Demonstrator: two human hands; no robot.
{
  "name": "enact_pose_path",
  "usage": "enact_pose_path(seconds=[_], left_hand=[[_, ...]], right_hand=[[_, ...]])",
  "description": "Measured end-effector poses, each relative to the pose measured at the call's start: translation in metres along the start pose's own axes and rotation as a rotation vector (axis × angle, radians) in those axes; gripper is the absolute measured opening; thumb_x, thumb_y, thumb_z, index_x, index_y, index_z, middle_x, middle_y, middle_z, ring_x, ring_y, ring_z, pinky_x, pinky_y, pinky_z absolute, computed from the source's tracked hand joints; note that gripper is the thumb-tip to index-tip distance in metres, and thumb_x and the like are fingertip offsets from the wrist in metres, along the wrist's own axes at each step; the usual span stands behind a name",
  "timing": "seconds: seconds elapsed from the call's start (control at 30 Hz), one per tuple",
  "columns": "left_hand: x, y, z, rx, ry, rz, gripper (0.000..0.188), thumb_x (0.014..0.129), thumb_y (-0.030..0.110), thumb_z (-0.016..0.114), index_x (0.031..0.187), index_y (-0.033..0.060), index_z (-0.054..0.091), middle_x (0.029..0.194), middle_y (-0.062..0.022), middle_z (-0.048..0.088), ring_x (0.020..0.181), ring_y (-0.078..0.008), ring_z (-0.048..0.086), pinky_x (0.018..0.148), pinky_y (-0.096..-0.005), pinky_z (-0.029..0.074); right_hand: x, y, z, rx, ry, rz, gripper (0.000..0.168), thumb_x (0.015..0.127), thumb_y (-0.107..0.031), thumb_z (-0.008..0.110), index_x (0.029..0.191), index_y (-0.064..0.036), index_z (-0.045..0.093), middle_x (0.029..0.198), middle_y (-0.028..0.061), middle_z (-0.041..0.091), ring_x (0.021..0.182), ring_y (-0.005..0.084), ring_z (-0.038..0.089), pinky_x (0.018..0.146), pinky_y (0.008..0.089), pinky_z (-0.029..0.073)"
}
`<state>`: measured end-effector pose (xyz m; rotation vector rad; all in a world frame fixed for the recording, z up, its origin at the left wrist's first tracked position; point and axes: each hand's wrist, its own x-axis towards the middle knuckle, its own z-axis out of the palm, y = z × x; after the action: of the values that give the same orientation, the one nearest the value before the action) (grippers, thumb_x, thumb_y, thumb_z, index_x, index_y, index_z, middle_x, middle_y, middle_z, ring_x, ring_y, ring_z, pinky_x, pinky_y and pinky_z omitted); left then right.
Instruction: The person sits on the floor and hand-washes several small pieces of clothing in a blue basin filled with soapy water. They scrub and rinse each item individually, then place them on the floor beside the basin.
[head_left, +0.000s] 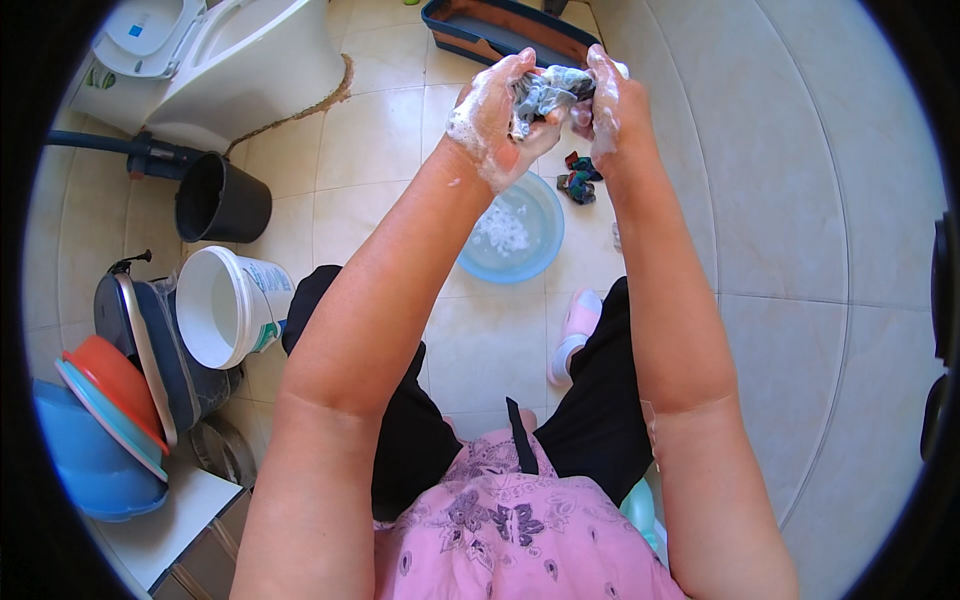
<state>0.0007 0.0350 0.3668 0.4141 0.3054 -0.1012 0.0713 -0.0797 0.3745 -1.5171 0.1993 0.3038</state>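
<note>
Soapy foam coats my left hand and my right hand, which are raised ahead of me. Between them is a bunched, wet piece of light grey-blue cloth with a dark patch, gripped by both. Its exact kind cannot be told. Below my hands, a round light-blue plastic basin stands on the tiled floor, holding water with white suds. My left wrist hides part of its rim. To the right of the basin lie small crumpled dark multicoloured cloths.
A blue-and-brown tub stands at the far wall, with a white toilet to the upper left. Along the left are a black bin, a white bucket and stacked basins. A tiled wall rises on the right.
</note>
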Motion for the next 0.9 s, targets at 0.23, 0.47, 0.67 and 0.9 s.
enact_pose_path(seconds=[0.23,0.47,0.67,0.9], left_hand=[[0.002,-0.008,-0.014,0.089,0.03,0.007,0.023,0.093,0.036,0.055,0.098,0.0134,0.057,0.1,-0.0025,0.064,0.089,-0.0144,0.06,0.071,-0.0326,0.051],[0.006,-0.013,-0.011,-0.008,-0.051,0.034,0.021,0.094,0.034,0.054,0.098,0.0142,0.057,0.091,-0.0005,0.065,0.085,-0.0144,0.062,0.07,-0.0316,0.052],[0.012,-0.013,-0.015,0.08,-0.375,-0.064,0.029,0.096,0.035,0.052,0.092,0.0075,0.057,0.079,-0.0082,0.063,0.063,-0.0201,0.061,0.049,-0.0271,0.046],[0.0,0.005,-0.011,0.141,-0.172,0.054,0.038,0.097,0.039,0.048,0.104,0.0042,0.061,0.091,-0.0123,0.066,0.076,-0.0227,0.063,0.061,-0.0286,0.05]], right_hand=[[-0.071,0.022,0.04,-0.559,0.133,-1.308,0.025,0.09,-0.021,0.061,0.083,0.002,0.067,0.068,0.0208,0.062,0.055,0.0321,0.058,0.053,0.0373,0.046],[-0.044,0.022,0.039,-0.518,0.174,-1.083,0.026,0.086,-0.02,0.063,0.072,0.001,0.066,0.064,0.0211,0.059,0.053,0.0343,0.054,0.054,0.0359,0.046],[0.022,0.02,-0.01,-0.632,0.245,-0.738,0.029,0.082,-0.028,0.064,0.069,-0.003,0.067,0.063,0.0152,0.063,0.058,0.0316,0.062,0.053,0.041,0.047],[-0.015,-0.016,-0.011,-0.197,-0.306,-0.08,0.029,0.086,-0.036,0.067,0.092,-0.007,0.07,0.06,-0.0003,0.051,0.052,0.0101,0.044,0.046,0.0284,0.034]])
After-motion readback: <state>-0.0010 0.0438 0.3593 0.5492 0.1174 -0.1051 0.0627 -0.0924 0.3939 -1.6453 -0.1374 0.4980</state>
